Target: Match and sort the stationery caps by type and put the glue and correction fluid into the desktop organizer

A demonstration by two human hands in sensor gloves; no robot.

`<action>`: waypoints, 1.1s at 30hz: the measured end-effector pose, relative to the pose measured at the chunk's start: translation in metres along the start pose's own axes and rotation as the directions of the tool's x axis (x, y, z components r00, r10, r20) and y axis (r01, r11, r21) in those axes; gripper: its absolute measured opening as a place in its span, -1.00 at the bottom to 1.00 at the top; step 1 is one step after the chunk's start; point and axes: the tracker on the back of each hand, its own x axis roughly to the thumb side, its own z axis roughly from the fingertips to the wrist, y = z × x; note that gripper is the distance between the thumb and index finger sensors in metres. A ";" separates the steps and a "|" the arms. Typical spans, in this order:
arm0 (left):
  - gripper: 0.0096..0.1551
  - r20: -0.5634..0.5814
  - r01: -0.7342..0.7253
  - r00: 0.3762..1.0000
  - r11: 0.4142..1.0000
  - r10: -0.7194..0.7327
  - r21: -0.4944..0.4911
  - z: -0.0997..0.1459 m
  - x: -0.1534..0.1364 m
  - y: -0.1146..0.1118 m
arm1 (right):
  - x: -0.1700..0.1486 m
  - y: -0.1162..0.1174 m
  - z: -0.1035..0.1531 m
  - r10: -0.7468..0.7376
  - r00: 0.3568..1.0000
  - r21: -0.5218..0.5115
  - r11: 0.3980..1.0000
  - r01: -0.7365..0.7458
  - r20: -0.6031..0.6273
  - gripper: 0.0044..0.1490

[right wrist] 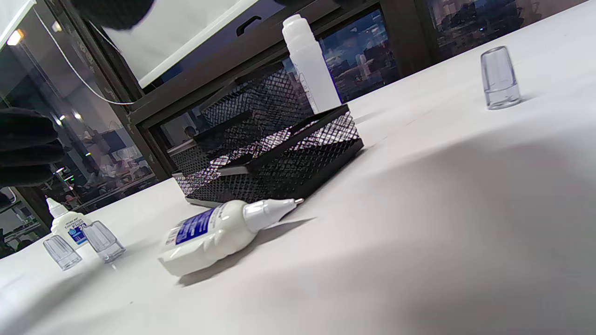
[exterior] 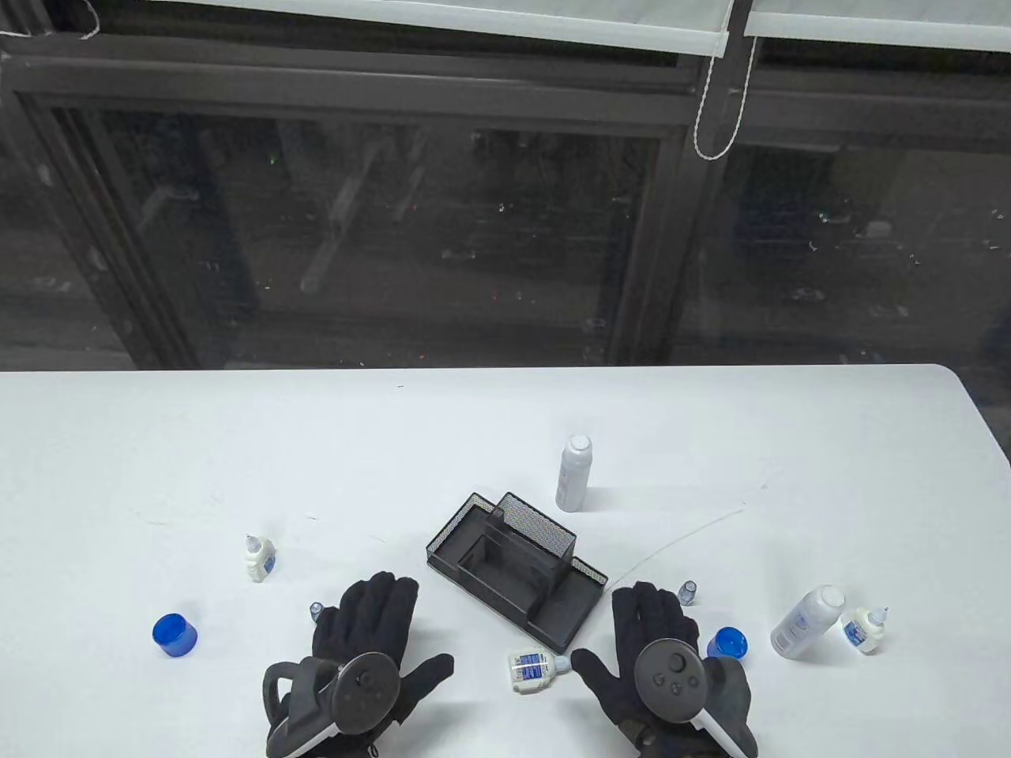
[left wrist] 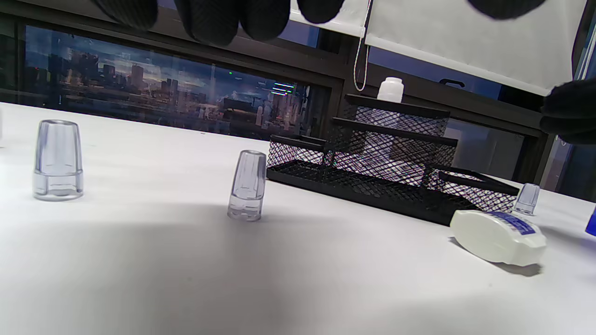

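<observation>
Flat hands (exterior: 371, 632) (both) — organizer (exterior: 513, 564) between

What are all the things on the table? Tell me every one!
Desktop organizer: one, black mesh, middle of the table.
Correction fluid bottles: three, white with blue labels; one standing at left, one lying in front of the organizer, one standing at far right.
Glue bottles: two, white, uncapped; one standing behind the organizer, one lying at right.
Blue caps: two; one at far left, one by the right hand.
Clear caps: three; two near the left hand, one beyond the right hand.
Table: one, white.
Left hand: black glove, flat, fingers straight.
Right hand: black glove, flat, fingers straight.
</observation>
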 end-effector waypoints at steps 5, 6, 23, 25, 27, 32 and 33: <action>0.15 0.001 -0.015 1.000 1.000 0.015 -0.008 -0.001 -0.001 -0.001 | -0.001 -0.001 0.001 -0.085 0.996 0.005 0.996 0.085 0.011 0.13; 0.14 0.002 -0.016 1.000 1.000 0.016 -0.009 -0.002 -0.001 -0.001 | 0.000 -0.003 0.002 -0.103 0.994 0.001 0.995 0.103 0.020 0.14; 0.14 -0.004 -0.062 0.998 0.998 0.062 0.000 -0.001 -0.005 0.000 | -0.071 -0.120 0.015 -0.150 0.925 -0.401 0.916 -0.002 -0.349 0.25; 0.14 -0.007 -0.066 0.998 0.998 0.066 -0.001 0.000 -0.006 0.000 | -0.093 -0.121 0.014 -0.164 0.891 -0.414 0.910 -0.030 -0.423 0.28; 0.14 -0.012 -0.073 0.997 0.997 0.073 0.000 0.000 -0.007 0.000 | -0.113 -0.117 0.016 -0.204 0.855 -0.415 0.910 -0.014 -0.477 0.33; 0.15 -0.019 -0.079 0.997 0.997 0.079 -0.003 -0.001 -0.009 -0.001 | -0.142 -0.097 0.022 -0.367 0.791 -0.477 0.872 0.110 -0.489 0.35; 0.14 -0.020 -0.078 0.997 0.997 0.078 -0.006 -0.001 -0.009 -0.002 | -0.148 -0.092 0.022 -0.389 0.783 -0.482 0.866 0.131 -0.486 0.33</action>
